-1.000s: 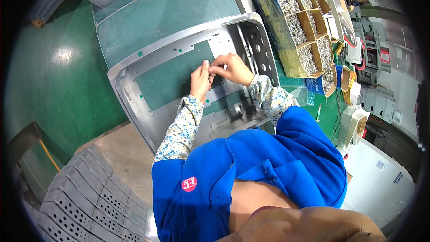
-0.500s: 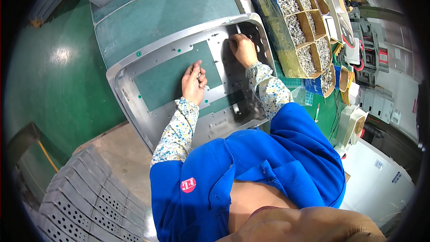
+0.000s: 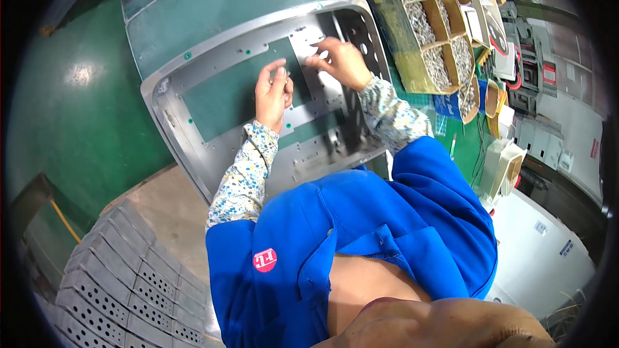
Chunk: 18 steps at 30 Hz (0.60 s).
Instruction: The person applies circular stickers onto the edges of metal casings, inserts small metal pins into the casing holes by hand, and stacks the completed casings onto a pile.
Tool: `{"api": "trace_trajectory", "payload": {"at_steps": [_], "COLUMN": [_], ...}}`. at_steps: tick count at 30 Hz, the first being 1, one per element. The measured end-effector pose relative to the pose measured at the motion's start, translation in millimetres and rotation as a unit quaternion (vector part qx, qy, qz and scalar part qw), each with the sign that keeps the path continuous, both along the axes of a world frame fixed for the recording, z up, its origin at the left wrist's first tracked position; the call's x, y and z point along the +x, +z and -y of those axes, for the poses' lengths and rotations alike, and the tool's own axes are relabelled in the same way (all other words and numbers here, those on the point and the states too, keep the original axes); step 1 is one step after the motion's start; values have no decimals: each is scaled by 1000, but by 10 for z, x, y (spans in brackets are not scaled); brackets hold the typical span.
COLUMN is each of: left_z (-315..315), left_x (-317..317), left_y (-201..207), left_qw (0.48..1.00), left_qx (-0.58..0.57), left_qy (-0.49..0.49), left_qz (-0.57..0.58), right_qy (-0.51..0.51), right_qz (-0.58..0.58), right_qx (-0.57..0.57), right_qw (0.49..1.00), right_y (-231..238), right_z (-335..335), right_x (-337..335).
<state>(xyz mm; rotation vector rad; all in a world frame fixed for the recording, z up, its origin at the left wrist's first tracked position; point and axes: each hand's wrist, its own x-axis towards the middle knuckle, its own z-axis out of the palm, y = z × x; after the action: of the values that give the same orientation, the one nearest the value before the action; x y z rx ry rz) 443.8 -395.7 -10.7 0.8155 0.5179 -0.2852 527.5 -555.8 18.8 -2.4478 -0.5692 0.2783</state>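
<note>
A grey sheet-metal panel (image 3: 174, 104) with a raised rim, rectangular cutouts and several studs and holes lies in front of me. My left hand (image 3: 272, 98) hovers over its large cutout; the index finger points up while the other fingers curl into the palm. Whatever they hold is too small to name. Over the panel's right part is my right hand (image 3: 345, 66), slightly blurred, with thumb and index finger apart and nothing visible between them. Small studs stand on the metal strip below the right hand.
Right of the panel stands a divided cardboard box (image 3: 412, 32) full of small metal fasteners, with a smaller blue carton (image 3: 459, 104) of fasteners beside it. Perforated grey metal parts (image 3: 129, 283) are stacked at lower left. A green-topped table (image 3: 238, 16) extends behind the panel.
My right hand has moved left, away from the panel's right side, and its thumb and index finger have spread. My left hand has risen slightly, its index finger straighter. The view has shifted a little.
</note>
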Motion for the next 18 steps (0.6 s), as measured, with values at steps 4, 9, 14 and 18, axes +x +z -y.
{"api": "trace_trajectory", "payload": {"at_steps": [4, 9, 14, 18], "left_z": [83, 71, -220, -371], "left_x": [-91, -362, -549, -672], "left_y": [291, 405, 190, 63], "left_qw": [993, 951, 984, 962], "left_qx": [48, 60, -74, -141], "left_qy": [-75, -273, -151, 201], "left_qz": [76, 129, -60, -121], "right_qy": [86, 105, 100, 149], "right_qz": [-129, -287, -164, -73], "right_qx": [95, 128, -133, -335], "right_qw": [983, 944, 972, 927], "right_y": [449, 556, 395, -26], "right_z": [28, 210, 445, 740], "right_x": [-340, -665, -715, -912]}}
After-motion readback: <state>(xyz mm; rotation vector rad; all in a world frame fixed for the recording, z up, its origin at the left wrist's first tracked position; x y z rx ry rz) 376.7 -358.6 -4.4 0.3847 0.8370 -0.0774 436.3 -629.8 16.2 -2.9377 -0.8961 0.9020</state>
